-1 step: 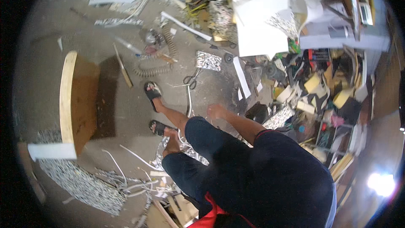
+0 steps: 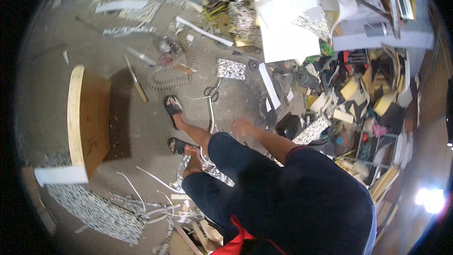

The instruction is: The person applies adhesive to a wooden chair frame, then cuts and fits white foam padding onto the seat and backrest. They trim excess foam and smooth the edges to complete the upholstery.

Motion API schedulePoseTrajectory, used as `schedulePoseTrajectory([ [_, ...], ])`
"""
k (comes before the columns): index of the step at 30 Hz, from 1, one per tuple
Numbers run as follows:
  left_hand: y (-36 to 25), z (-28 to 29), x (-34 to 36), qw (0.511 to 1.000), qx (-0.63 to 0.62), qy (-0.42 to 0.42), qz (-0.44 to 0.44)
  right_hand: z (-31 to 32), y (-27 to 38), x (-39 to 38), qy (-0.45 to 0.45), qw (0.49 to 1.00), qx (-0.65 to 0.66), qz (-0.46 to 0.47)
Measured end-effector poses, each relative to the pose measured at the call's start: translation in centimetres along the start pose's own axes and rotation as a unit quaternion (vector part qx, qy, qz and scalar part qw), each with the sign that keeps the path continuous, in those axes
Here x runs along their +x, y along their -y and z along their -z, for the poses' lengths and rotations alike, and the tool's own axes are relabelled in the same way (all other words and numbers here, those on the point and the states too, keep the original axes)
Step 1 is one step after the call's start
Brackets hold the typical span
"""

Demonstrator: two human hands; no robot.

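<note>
My right hand (image 2: 242,126) hangs beside my dark shorts, low over the floor. It is small and blurred, so its fingers cannot be made out; nothing shows in it. Nearest to it, a thin white strip (image 2: 211,113) lies on the floor. Scissors with dark handles (image 2: 213,93) lie just past that strip, touching or close to a speckled foam piece (image 2: 231,69). My left hand is out of sight. Both my feet, in dark patterned slippers (image 2: 172,106), stand on the floor to the left.
On the left stands a brown panel with a pale wooden edge (image 2: 75,113). Below it lies a long speckled foam sheet (image 2: 94,208). A knife-like tool (image 2: 136,79) and a coiled hose (image 2: 170,82) lie on the floor. Foam scraps (image 2: 349,89) heap up at right, below a white sheet (image 2: 288,28).
The whole view has turned very slightly, so the floor things sit a little differently. My right hand stays by my leg, with nothing taken up or put down.
</note>
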State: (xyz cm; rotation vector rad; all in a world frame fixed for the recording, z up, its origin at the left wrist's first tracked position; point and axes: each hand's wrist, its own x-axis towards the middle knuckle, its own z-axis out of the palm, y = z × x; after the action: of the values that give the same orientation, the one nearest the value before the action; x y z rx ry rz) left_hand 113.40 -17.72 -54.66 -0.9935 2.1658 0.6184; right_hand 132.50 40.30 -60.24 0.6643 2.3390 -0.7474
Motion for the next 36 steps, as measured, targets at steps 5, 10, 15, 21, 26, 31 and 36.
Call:
schedulePoseTrajectory([
  [5,-18.3,0.7,-0.9,0.953,0.112,-0.034,-0.279,5.0,-0.1,-6.9,-0.010,0.972,0.105,-0.212],
  [10,-31.8,-2.4,-9.2,0.846,-0.139,0.087,-0.507,5.2,-3.1,-13.7,-0.109,0.953,0.138,-0.245],
  [15,-26.2,-10.7,-10.0,0.904,-0.031,0.203,-0.375,4.4,-12.4,-15.9,-0.146,0.888,0.249,-0.359],
  [21,-21.0,-17.6,-17.3,0.849,0.165,0.259,-0.429,18.0,-27.6,-6.1,-0.286,0.835,0.290,-0.369],
  [26,-21.1,-23.1,-20.9,0.845,0.233,0.199,-0.439,32.6,-41.4,6.8,-0.532,0.732,0.345,-0.250],
  [31,-25.8,-29.0,-26.6,0.846,0.217,0.176,-0.455,41.5,-51.9,14.5,-0.487,0.581,0.641,-0.120],
  [36,-32.0,-34.8,-34.1,0.904,0.094,0.257,-0.328,44.0,-53.4,13.1,-0.358,0.514,0.777,-0.063],
])
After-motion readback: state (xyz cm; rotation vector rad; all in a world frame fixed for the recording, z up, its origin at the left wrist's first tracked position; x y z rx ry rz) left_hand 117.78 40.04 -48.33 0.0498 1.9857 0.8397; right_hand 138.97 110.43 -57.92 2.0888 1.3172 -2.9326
